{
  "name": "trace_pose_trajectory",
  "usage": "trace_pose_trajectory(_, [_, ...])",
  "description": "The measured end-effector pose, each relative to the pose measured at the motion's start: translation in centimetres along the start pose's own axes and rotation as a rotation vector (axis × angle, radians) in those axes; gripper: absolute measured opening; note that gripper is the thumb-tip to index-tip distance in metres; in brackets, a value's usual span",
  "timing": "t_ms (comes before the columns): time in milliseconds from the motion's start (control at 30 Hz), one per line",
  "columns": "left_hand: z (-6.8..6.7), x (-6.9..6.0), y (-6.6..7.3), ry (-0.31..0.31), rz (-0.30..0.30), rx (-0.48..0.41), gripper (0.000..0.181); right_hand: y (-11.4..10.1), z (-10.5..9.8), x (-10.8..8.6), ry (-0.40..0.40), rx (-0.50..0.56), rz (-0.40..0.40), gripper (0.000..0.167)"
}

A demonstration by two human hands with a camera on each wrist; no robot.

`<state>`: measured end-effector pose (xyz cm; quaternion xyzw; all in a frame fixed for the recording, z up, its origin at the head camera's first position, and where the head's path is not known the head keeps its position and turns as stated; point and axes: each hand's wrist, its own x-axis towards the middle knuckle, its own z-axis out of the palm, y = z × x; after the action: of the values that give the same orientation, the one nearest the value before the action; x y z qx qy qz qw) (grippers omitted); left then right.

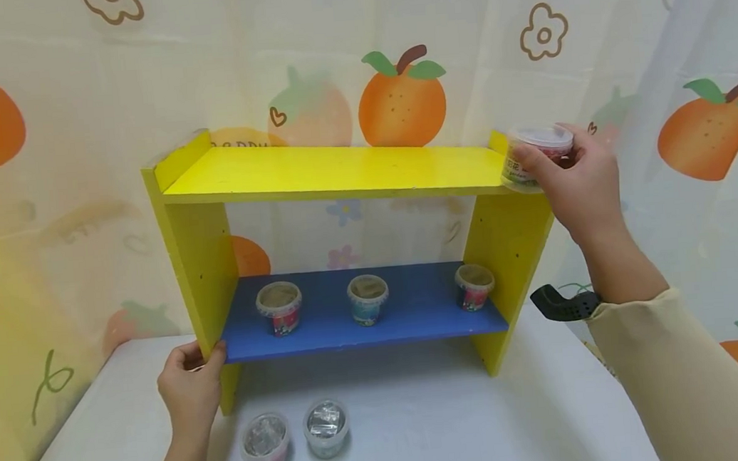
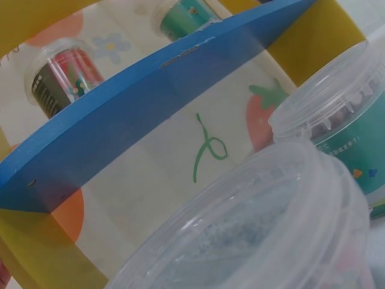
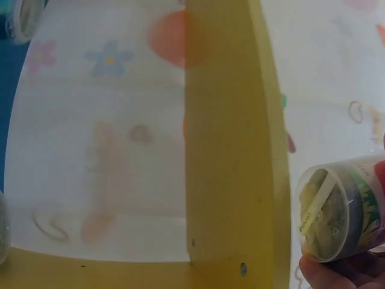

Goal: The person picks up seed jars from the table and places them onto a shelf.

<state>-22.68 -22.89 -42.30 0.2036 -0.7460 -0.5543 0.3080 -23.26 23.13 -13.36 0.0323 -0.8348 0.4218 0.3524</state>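
A small lidded clear plastic tub with a printed label (image 1: 519, 170) is held in my right hand (image 1: 587, 186) at the right end of the shelf unit's yellow top board (image 1: 339, 168). In the right wrist view, the tub (image 3: 325, 211) shows its see-through bottom, with something pale inside, beside the yellow side panel (image 3: 231, 138). My left hand (image 1: 190, 389) grips the lower front edge of the left side panel (image 1: 201, 271), thumb near the blue board's corner. Two tubs, one pinkish (image 1: 265, 443) and one greenish (image 1: 326, 428), stand on the table by that hand.
On the blue board (image 1: 325, 341) sit three labelled cups: a red one (image 1: 285, 320) at left, a blue one (image 1: 367, 309) mid-board, another red one (image 1: 475, 296) at right. A white cloth covers the table (image 1: 421, 420). A fruit-printed curtain (image 1: 459, 53) hangs behind.
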Motion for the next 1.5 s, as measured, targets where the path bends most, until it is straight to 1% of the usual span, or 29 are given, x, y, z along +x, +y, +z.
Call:
trace_pose_trajectory(100, [0.0, -0.1, 0.0, 0.008, 0.007, 0.0, 0.038, 0.3, 0.5, 0.8, -0.024, -0.061, 0.008, 0.063])
trace_pose_trajectory(200, [0.0, -0.2, 0.0, 0.003, 0.005, 0.003, 0.039, 0.4, 0.7, 1.3, -0.052, -0.107, 0.05, 0.067])
trace_pose_trajectory(300, [0.1, -0.2, -0.1, 0.002, 0.006, 0.008, 0.04, 0.5, 0.9, 1.7, -0.072, -0.157, 0.094, 0.074])
trace_pose_trajectory(467, [0.1, -0.1, 0.0, 0.019, 0.02, 0.01, 0.038, 0.4, 1.0, 2.7, -0.092, -0.233, 0.119, 0.084])
trace_pose_trajectory(533, [0.0, 0.0, 0.0, 0.02, 0.021, 0.01, 0.038, 0.4, 1.2, 3.2, -0.102, -0.253, 0.146, 0.085])
trace_pose_trajectory(733, [0.0, 0.1, -0.1, 0.014, 0.026, 0.013, 0.038, 0.1, 1.8, 4.4, -0.151, -0.256, 0.242, 0.091])
trace_pose_trajectory(1300, [-0.1, -0.1, -0.1, 0.019, 0.025, 0.016, 0.038, -0.7, 2.7, 6.5, -0.304, -0.282, 0.367, 0.097])
trace_pose_trajectory(1500, [0.0, -0.1, -0.2, 0.02, 0.034, 0.004, 0.037, -0.7, 3.0, 6.8, -0.319, -0.275, 0.398, 0.098])
